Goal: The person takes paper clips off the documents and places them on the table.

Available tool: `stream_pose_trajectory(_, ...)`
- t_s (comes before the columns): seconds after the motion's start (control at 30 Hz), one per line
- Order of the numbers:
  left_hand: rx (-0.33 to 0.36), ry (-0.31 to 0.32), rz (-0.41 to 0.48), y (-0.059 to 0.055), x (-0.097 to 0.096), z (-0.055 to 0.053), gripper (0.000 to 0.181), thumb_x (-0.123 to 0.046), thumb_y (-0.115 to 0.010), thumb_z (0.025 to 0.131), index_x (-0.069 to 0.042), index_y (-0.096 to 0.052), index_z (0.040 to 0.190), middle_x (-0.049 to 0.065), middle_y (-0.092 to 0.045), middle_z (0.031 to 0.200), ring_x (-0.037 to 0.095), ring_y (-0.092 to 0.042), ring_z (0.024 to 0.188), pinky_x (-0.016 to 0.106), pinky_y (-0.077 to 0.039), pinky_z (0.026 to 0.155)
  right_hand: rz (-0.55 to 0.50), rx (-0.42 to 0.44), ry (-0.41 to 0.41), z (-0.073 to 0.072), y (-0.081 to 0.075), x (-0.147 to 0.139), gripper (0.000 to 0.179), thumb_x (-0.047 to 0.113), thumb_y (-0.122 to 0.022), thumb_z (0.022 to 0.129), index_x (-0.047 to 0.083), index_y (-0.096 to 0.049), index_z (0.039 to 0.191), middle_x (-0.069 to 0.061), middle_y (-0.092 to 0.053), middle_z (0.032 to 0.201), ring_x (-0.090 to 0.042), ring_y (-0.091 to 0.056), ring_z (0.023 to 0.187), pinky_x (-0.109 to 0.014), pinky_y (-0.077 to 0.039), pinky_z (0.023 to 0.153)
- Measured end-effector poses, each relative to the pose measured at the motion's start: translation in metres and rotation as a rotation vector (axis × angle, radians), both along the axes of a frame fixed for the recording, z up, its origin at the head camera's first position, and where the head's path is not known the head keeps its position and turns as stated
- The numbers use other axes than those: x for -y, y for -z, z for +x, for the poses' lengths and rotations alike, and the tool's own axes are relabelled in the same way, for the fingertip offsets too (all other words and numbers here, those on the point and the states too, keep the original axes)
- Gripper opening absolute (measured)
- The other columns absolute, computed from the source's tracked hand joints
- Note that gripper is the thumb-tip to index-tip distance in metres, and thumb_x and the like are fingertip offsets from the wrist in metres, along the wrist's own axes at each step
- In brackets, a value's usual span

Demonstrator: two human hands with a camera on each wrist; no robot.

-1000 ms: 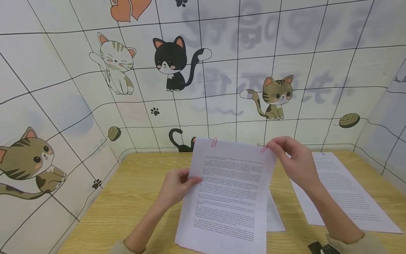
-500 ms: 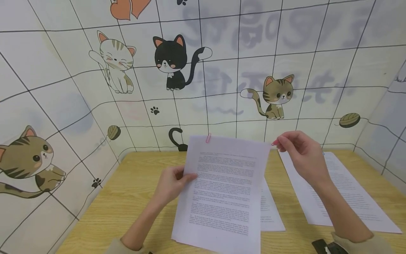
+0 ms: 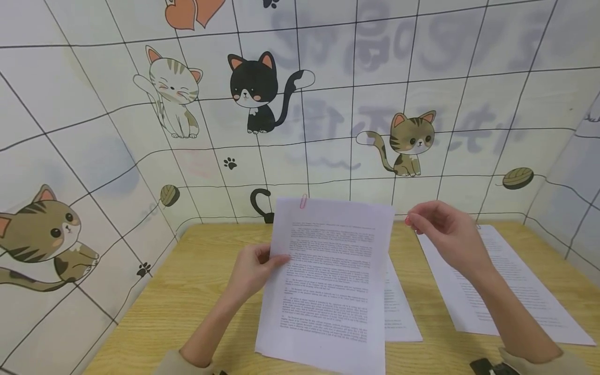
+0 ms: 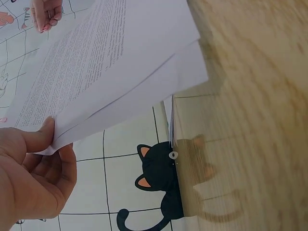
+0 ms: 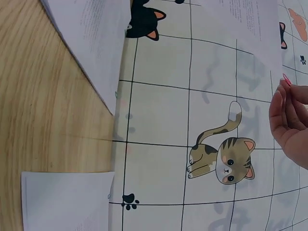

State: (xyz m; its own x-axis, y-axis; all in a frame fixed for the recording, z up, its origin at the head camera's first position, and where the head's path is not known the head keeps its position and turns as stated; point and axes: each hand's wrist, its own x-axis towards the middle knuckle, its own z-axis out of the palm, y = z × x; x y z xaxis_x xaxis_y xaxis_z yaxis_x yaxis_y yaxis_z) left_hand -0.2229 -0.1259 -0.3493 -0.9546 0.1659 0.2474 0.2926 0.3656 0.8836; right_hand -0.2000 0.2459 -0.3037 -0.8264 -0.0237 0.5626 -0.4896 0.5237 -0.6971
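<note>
Step (judged): clip handling | printed sheets (image 3: 328, 291) held above worktop (image 3: 187, 271), pinched by fingers of left hand (image 3: 255, 270) | pinkish-red clip (image 5: 287, 80) pinched by right hand (image 3: 452, 237), apart from sheets | next: steady sheets seemingly required

Pink clips (image 3: 303, 201), white grey-printed sheets (image 3: 328, 291), yellow table (image 3: 201, 271)

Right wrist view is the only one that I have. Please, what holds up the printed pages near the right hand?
Observer: The left hand pinches the pages at their left edge.
Operator: Thank you. Is there any clip on their top edge?
Observer: Yes, one pink paper clip sits there, toward the left corner.
Operator: And does the right hand touch the pages?
Observer: No, the head view shows a gap between them.
</note>
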Motion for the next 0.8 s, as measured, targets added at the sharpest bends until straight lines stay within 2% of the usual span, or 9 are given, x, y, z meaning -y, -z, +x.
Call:
stream_pose_trajectory(0.27, 0.020, -0.010, 0.036, 0.001, 0.000, -0.003, 0.019, -0.005, -0.076, 0.089, 0.001, -0.076, 0.107, 0.010, -0.075, 0.088, 0.019, -0.069, 0.071, 0.031, -0.057, 0.062, 0.070, 0.093, 0.019, -0.002, 0.013, -0.015, 0.017, 0.020, -0.066, 0.100, 0.006, -0.069, 0.109, 0.003, -0.072, 0.094, -0.011, -0.064, 0.081, -0.014, -0.050, 0.072)
stream_pose_trajectory(0.53, 0.033, -0.027, 0.062, 0.001, 0.002, -0.002, 0.020, -0.005, -0.076, 0.089, 0.002, -0.076, 0.108, 0.010, -0.074, 0.087, 0.020, -0.069, 0.072, 0.031, -0.057, 0.063, 0.145, 0.170, -0.032, -0.005, 0.026, -0.028, 0.015, 0.019, -0.065, 0.101, 0.006, -0.069, 0.106, 0.001, -0.072, 0.092, -0.012, -0.063, 0.078, -0.019, -0.050, 0.069)
stream_pose_trajectory(0.8, 0.030, -0.025, 0.077, 0.000, 0.004, -0.003, 0.018, -0.006, -0.076, 0.090, 0.001, -0.076, 0.106, 0.009, -0.074, 0.085, 0.021, -0.069, 0.071, 0.030, -0.056, 0.063, 0.225, 0.277, -0.059, -0.009, 0.041, -0.036, 0.018, 0.023, -0.069, 0.098, 0.006, -0.069, 0.104, 0.000, -0.069, 0.087, -0.013, -0.063, 0.075, -0.024, -0.051, 0.067)
